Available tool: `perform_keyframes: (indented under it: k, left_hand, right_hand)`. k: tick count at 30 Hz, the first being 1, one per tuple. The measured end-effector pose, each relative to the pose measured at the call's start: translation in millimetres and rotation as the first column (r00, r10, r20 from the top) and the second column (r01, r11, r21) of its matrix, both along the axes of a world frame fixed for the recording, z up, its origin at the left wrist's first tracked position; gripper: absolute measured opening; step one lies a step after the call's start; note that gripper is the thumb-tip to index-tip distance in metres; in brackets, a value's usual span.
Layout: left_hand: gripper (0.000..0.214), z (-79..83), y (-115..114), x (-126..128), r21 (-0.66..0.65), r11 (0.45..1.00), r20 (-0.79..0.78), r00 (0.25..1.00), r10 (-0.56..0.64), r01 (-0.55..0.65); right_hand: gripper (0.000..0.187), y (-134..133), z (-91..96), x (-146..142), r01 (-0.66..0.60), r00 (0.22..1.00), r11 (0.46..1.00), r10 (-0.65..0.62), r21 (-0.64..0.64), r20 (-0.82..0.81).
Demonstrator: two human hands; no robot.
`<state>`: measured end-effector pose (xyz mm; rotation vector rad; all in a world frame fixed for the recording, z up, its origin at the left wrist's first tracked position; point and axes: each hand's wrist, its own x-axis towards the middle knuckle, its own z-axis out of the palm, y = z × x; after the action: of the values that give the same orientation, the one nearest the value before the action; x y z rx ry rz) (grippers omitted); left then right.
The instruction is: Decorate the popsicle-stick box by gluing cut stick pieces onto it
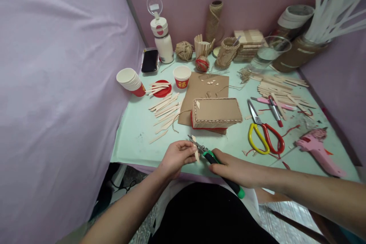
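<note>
Right at the table's near edge, the left hand [177, 155] had a wooden stick [196, 154] pinched between thumb and fingers, in front of the twine-edged box [219, 110]! The right hand [228, 164] was wrapped round the green-handled cutters [211, 156], blades across the stick; how wide they gaped, I couldn't tell. Risky, I thought: with fingertips so near, a slip could have nipped skin, and a hard squeeze might have split the wood. The count: one held stick, one cutter, one box, one scissors [256, 117], one glue gun [318, 152], one phone [150, 61]; loose sticks [271, 87] overlapped beyond counting.
</note>
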<state>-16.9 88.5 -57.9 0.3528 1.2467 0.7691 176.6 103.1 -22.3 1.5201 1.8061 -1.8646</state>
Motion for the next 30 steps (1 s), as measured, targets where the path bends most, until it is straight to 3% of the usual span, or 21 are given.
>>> perform_keyframes:
  k: [8,15,23,27,30]
  left_hand:
    - [0.044,-2.3,-2,0,-0.075,0.995,0.043,0.997,-0.066,0.069]
    - [0.037,1.3,-4,2,-0.114,0.992,0.046,0.998,-0.049,0.054]
    - [0.049,7.3,-9,9,-0.054,0.994,0.015,0.996,-0.089,0.09]
    - [0.048,9.9,-10,10,-0.046,0.994,0.016,0.995,-0.097,0.098]
    - [0.047,11.6,-10,8,-0.054,0.995,0.019,0.996,-0.087,0.088]
  right_hand:
    - [0.017,-1,-1.0,7,0.04,0.999,0.996,-0.041,-0.085,-0.015]
    - [0.017,0,0.4,11,0.047,0.998,0.989,-0.053,-0.137,-0.045]
    - [0.014,0,3.0,12,0.124,0.983,0.891,-0.17,-0.437,-0.067]
    - [0.019,-1,5.9,8,0.145,0.982,0.856,-0.187,-0.496,-0.037]
    - [0.013,-1,2.7,6,0.114,0.982,0.879,-0.169,-0.464,-0.079]
